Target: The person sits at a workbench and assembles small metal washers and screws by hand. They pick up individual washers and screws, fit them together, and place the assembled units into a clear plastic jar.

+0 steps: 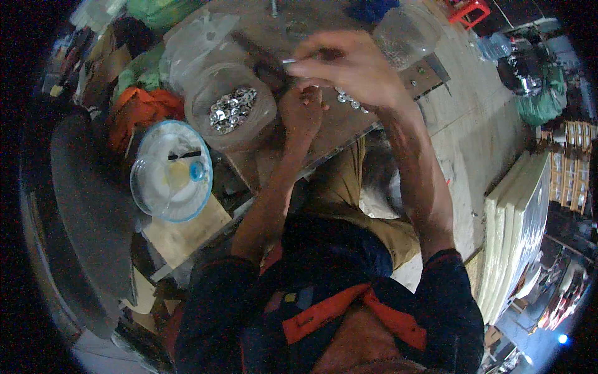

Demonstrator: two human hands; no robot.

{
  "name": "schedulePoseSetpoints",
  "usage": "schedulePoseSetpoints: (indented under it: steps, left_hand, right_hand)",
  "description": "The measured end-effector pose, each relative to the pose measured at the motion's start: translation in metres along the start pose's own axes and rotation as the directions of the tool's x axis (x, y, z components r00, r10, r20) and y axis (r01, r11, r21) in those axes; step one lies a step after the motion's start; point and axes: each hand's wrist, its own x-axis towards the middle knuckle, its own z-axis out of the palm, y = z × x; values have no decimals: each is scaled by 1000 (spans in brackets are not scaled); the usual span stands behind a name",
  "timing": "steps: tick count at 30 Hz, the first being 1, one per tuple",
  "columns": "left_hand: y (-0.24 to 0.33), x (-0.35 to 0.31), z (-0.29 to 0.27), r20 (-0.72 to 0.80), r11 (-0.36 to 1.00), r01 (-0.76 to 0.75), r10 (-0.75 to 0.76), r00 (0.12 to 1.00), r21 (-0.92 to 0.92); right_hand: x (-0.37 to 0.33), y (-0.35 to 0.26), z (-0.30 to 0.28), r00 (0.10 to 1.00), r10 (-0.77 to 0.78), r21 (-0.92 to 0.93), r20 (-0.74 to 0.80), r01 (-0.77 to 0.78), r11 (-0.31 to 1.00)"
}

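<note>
My left hand (303, 111) is closed at the work surface, with its fingers curled; what they hold, if anything, is hidden. Just above it and to the right, my right hand (358, 65) is blurred, its fingers bent together. A small bright sliver (288, 61) shows at its fingertips, too smeared to name. A dark tool or fixture (266, 67) stands beside both hands. Left of them, shiny round metal parts (233, 111) lie in a cloudy plastic container (205, 128). Several similar small metal parts (351, 100) lie under my right wrist.
A blue-rimmed plastic basin (208, 193) sits at the left, near orange cloth (146, 112). Beyond my right hand is another clear container (408, 37). Stacked pale panels (511, 230) stand at the right. A red stool (468, 12) is at the far right.
</note>
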Motion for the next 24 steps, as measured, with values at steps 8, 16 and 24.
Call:
schedulePoseSetpoints:
  steps: [8, 16, 24]
  left_hand:
    - [-7, 2, -8, 191, 655, -357, 313, 930, 666]
    - [9, 8, 28, 189, 466, -362, 377, 907, 807]
    - [-3, 15, 35, 241, 533, -371, 298, 924, 760]
  right_hand:
    - [44, -30, 19, 984, -43, 178, 173, 11, 984]
    - [-3, 71, -31, 956, 289, 459, -46, -237, 856]
    - [-33, 124, -31, 929, 334, 574, -158, -189, 797]
